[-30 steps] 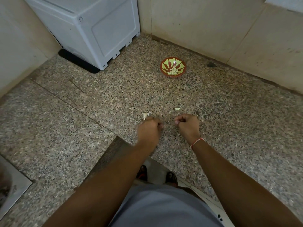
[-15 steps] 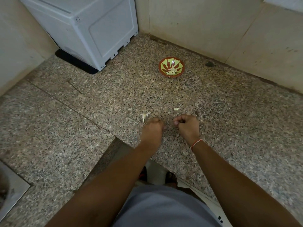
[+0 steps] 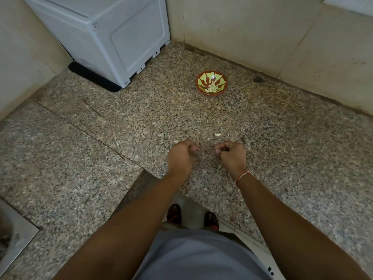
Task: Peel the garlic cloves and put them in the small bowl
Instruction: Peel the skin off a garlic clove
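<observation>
At the far left edge a metal sink [image 3: 12, 237] cuts into the granite counter [image 3: 80, 168]. Behind it, in the back left corner, stands a white appliance [image 3: 113, 37] against the tiled wall [image 3: 252, 31].

The left hand [image 3: 180, 156] hovers over the middle of the counter, fingers curled in and thumb pressed to the fingertips; whether it pinches anything I cannot tell, since nothing shows between them. A pale scrap of peel [image 3: 177, 141] peeps out just beyond its knuckles, lying on the stone.

Well beyond the hands, near the back wall, sits the bowl [image 3: 211, 83] (red-brown outside, green and red pattern inside), with pale peeled cloves [image 3: 212, 88] lying in its bottom.

Another pale bit [image 3: 217, 135] lies on the counter between the bowl and the right hand, much nearer the hand; clove or skin, it is too small to say.

The right hand [image 3: 232, 156] is held apart from the left, also curled tight with the thumb against the forefinger, and what it grips, if anything, is hidden. A red and white thread [image 3: 242, 176] circles its wrist.
</observation>
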